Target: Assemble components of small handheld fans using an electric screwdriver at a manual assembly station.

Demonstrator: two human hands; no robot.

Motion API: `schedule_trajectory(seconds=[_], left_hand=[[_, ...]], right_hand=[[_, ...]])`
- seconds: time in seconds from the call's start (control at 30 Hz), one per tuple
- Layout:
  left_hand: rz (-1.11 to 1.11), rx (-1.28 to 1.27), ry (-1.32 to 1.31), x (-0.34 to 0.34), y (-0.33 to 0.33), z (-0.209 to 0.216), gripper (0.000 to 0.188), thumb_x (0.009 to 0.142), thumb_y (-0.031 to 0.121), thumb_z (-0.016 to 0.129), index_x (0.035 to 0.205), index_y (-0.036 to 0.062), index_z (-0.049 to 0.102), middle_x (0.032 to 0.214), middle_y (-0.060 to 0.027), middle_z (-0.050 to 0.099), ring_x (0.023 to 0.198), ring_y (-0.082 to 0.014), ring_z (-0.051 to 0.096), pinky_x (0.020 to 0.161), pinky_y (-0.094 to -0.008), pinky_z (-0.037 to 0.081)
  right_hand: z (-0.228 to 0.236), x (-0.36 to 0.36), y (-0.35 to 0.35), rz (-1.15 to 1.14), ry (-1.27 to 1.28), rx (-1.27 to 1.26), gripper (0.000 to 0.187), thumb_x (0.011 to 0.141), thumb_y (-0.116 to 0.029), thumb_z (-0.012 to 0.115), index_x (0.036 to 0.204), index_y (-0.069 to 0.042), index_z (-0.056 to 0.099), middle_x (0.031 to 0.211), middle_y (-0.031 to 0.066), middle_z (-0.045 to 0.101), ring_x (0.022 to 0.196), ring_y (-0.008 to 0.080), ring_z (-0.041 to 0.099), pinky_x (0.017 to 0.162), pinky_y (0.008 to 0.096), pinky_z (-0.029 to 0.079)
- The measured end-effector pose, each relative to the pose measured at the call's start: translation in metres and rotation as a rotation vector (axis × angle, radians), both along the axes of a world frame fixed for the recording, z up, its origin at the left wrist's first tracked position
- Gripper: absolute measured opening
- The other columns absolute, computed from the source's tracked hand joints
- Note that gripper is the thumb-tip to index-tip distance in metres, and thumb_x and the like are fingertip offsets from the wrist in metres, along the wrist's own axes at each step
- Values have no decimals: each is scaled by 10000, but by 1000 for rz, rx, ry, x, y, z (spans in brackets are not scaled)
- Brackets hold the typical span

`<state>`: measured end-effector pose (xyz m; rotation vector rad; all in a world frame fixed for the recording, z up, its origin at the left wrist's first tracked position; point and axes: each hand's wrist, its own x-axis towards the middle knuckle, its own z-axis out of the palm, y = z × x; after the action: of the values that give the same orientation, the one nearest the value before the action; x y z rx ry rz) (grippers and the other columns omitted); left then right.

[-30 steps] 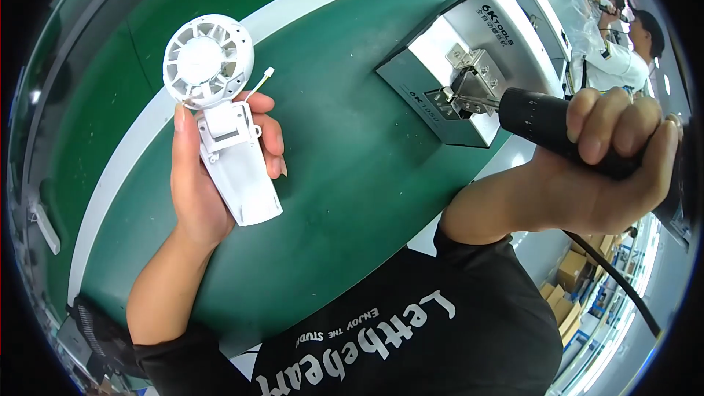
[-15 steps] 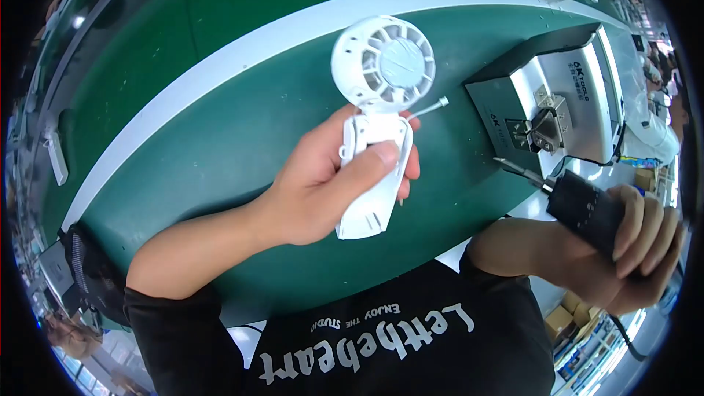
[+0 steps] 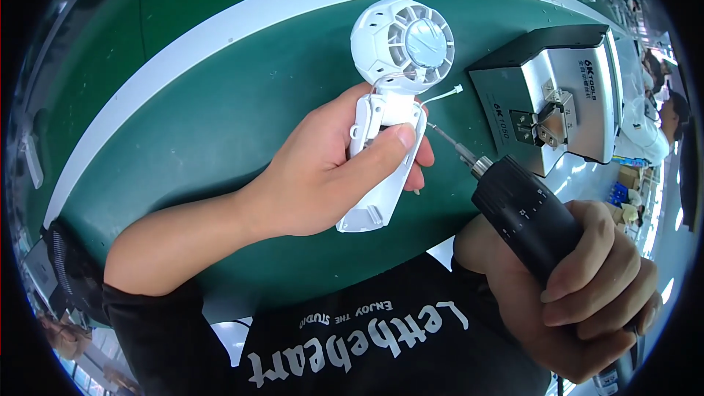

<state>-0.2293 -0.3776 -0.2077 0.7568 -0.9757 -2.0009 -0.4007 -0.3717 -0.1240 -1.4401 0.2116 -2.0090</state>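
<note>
My left hand (image 3: 345, 165) is closed round the handle of a white handheld fan (image 3: 402, 48), thumb pressed on its upper part. The fan's round slatted head points away from me, and the handle's inside shows toward me. A thin white wire with a small plug (image 3: 458, 89) sticks out on the right of its neck. My right hand (image 3: 579, 286) grips a black electric screwdriver (image 3: 524, 209), tilted up and to the left. The screwdriver's slim metal bit ends close beside the fan's neck; whether it touches a screw I cannot tell.
A silver and black screw feeder (image 3: 565, 95) stands on the green bench mat (image 3: 257, 103) at the right. Across the far side of the mat curves a white bench edge (image 3: 231, 40). A dark mesh bag (image 3: 73, 271) lies at the left.
My right hand has brought the screwdriver leftward from near the screw feeder, so its bit is now beside the fan's neck. The fan has shifted slightly up and right in view.
</note>
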Motion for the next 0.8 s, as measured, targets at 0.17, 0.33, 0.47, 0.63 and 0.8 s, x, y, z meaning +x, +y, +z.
schedule_trajectory(seconds=[0.17, 0.33, 0.47, 0.63, 0.8], left_hand=[[-7, 24, 0, -6, 0, 0, 276, 1002, 196, 487, 1185, -10, 474, 988, -105, 628, 841, -147, 643, 748, -303, 531], [-10, -66, -45, -10, 2, -5, 313, 1001, 186, 490, 1242, -14, 469, 981, -103, 621, 841, -149, 638, 754, -304, 536], [-4, -103, -106, -10, -1, -4, 307, 998, 180, 500, 1227, -23, 481, 970, -79, 616, 835, -127, 628, 737, -292, 526], [-20, -266, -255, 2, 0, 1, 292, 999, 167, 494, 1213, -32, 487, 968, -67, 614, 824, -111, 624, 719, -284, 523], [-60, -148, -224, 1, -1, 4, 287, 999, 161, 491, 1220, -22, 478, 985, -87, 619, 797, -120, 625, 701, -282, 524]], right_hand=[[-5, 4, -1, -52, 44, 0, 179, 865, -201, 648, 916, -96, 513, 631, -37, 507, 458, 72, 508, 460, 213, 443], [-5, 7, -1, -84, 108, 45, 159, 895, -204, 611, 933, -90, 508, 655, -28, 491, 446, 70, 482, 453, 225, 438], [-13, 17, -5, -114, 164, 13, 140, 915, -195, 586, 935, -85, 502, 660, -20, 478, 439, 65, 469, 434, 226, 427], [-24, 24, -6, -58, 194, -63, 135, 925, -178, 579, 927, -79, 488, 655, -16, 467, 427, 59, 447, 401, 211, 406], [-19, 23, -11, -53, 125, -21, 121, 915, -144, 574, 914, -77, 473, 658, -12, 468, 411, 55, 418, 381, 194, 393]])
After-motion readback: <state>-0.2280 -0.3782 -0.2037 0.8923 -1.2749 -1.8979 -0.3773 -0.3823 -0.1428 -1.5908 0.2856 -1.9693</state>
